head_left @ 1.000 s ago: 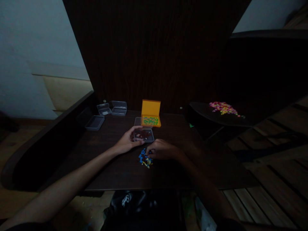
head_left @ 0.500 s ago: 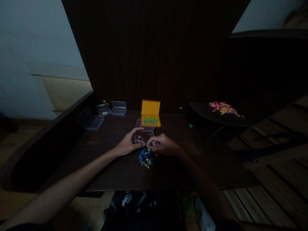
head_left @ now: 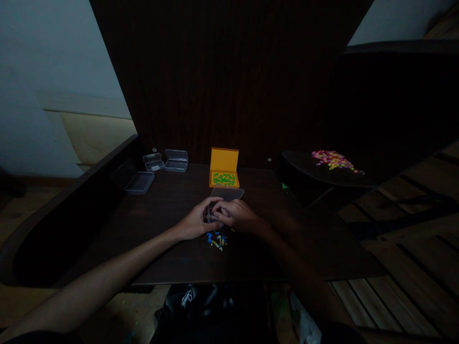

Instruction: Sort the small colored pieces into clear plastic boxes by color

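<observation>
My left hand [head_left: 194, 221] grips a small clear plastic box [head_left: 228, 193] by its left side, thumb in front and fingers behind. The box's lid stands open on the far side, while most of its body is hidden by my hands. My right hand [head_left: 238, 215] is at the box's opening, its fingers curled together; anything between them is too small and dark to make out. Just in front of both hands, a pile of tiny blue and yellow bricks [head_left: 218, 241] lies on the dark table [head_left: 172, 267].
Behind the hands stands an open orange-yellow box [head_left: 224, 159] with small green pieces inside. Several open clear boxes [head_left: 176, 165] sit at the back left. Pink and yellow pieces [head_left: 333, 160] are heaped on a raised shelf to the right. A dark side panel [head_left: 71, 210] borders the left.
The clear box has tilted and shifted slightly toward me and right, held in my left hand. My right hand has moved up from beside the pile to the box's opening.
</observation>
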Tool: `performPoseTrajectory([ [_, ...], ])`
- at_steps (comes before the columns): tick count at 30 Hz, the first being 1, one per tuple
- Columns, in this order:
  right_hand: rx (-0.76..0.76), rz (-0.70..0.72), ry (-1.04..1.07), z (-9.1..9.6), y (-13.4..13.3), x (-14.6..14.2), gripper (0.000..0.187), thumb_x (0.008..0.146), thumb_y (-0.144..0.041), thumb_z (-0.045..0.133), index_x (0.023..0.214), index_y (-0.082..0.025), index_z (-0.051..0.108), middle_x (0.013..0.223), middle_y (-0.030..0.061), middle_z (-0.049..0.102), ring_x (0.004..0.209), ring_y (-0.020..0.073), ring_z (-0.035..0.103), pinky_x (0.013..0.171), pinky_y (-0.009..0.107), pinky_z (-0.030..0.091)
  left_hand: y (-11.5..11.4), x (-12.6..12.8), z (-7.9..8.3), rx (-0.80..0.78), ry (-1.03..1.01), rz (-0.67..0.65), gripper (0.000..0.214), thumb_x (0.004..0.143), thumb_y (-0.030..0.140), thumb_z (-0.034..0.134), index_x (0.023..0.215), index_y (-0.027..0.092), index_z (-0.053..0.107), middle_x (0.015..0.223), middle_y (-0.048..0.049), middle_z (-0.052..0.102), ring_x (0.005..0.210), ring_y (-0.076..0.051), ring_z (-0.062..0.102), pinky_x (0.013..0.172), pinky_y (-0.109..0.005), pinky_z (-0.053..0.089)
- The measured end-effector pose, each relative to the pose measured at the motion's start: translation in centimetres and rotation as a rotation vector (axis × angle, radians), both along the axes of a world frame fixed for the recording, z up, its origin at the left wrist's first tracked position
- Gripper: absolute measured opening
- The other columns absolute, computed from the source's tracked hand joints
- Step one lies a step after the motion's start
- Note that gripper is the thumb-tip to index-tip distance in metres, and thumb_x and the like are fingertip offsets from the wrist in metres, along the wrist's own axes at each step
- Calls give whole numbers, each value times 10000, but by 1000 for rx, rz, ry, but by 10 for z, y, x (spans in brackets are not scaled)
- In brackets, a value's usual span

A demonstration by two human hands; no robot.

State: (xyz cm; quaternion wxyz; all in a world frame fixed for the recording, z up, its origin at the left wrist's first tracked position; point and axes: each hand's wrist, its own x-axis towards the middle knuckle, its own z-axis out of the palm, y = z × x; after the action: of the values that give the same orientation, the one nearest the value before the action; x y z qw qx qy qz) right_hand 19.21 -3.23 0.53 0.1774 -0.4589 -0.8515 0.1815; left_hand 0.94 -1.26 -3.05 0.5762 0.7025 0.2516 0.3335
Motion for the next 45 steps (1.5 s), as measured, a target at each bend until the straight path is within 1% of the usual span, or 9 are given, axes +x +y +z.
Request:
performPoseTrajectory([
  [7, 26, 43, -53, -1, 1, -5, 166, 854, -199, 560, 953, -172, 692, 681, -7, 650, 557, 94, 514, 567, 208, 308, -4, 2, 2, -22, -7, -10, 650, 682, 167, 729, 1271, 181, 455, 1165, -98, 601, 1034, -212, 604, 917, -377, 478],
  [11, 51, 42, -24, -4, 2, -4, 190, 852, -194, 559, 964, -187, 712, 798, 20, 714, 642, 110, 597, 608, 204, 357, -3, 2, 1, -43, -19, -26, 662, 679, 168, 733, 1275, 185, 446, 1165, -97, 592, 1025, -206, 604, 898, -372, 489],
  [16, 107, 34, -32, -7, 2, -2, 211, 866, -203, 534, 954, -190, 726, 840, 40, 736, 702, 129, 638, 639, 210, 380, -2, 1, -1, -62, -22, -37, 663, 686, 175, 738, 1278, 180, 440, 1182, -104, 579, 1050, -205, 592, 908, -368, 484],
  [20, 130, -14, -23, -6, 1, 0, 227, 870, -222, 525, 969, -181, 724, 807, 43, 733, 640, 121, 614, 603, 209, 364, -1, 1, 0, -66, -20, -39, 659, 696, 182, 735, 1282, 185, 435, 1179, -99, 582, 1050, -206, 596, 917, -372, 483],
  [27, 125, -73, 114, 0, -1, 4, 243, 832, -201, 538, 977, -175, 732, 636, -1, 659, 503, 80, 483, 547, 193, 339, 4, -2, 0, -72, -43, -8, 645, 685, 196, 748, 1257, 177, 450, 1176, -101, 585, 1058, -218, 591, 935, -393, 477],
  [31, 98, 40, 193, 0, -5, 7, 188, 792, -212, 591, 894, -151, 737, 509, -42, 542, 456, 65, 426, 516, 180, 335, 10, -7, 0, -84, -37, 25, 650, 689, 224, 753, 1261, 186, 446, 1172, -99, 583, 1001, -200, 607, 901, -377, 488],
  [33, 69, 101, 203, 1, -7, 7, 188, 783, -223, 614, 908, -143, 730, 502, -52, 521, 442, 59, 420, 513, 175, 346, 14, -9, 0, -91, -36, 35, 660, 689, 231, 753, 1268, 189, 439, 1154, -96, 589, 953, -185, 616, 873, -371, 498],
  [37, 54, 131, 195, 1, -10, 7, 169, 780, -210, 623, 892, -140, 729, 494, -54, 516, 437, 57, 433, 518, 173, 355, 19, -13, 1, -73, -23, 69, 662, 682, 235, 751, 1263, 180, 439, 1159, -102, 589, 948, -190, 616, 867, -378, 505],
  [45, -57, 267, -120, -4, -8, 2, 209, 813, -204, 589, 966, -218, 730, 649, -22, 663, 559, 82, 545, 570, 189, 336, 21, -15, 8, -47, 29, 149, 677, 670, 254, 764, 1261, 178, 446, 1158, -94, 588, 932, -169, 603, 888, -385, 503],
])
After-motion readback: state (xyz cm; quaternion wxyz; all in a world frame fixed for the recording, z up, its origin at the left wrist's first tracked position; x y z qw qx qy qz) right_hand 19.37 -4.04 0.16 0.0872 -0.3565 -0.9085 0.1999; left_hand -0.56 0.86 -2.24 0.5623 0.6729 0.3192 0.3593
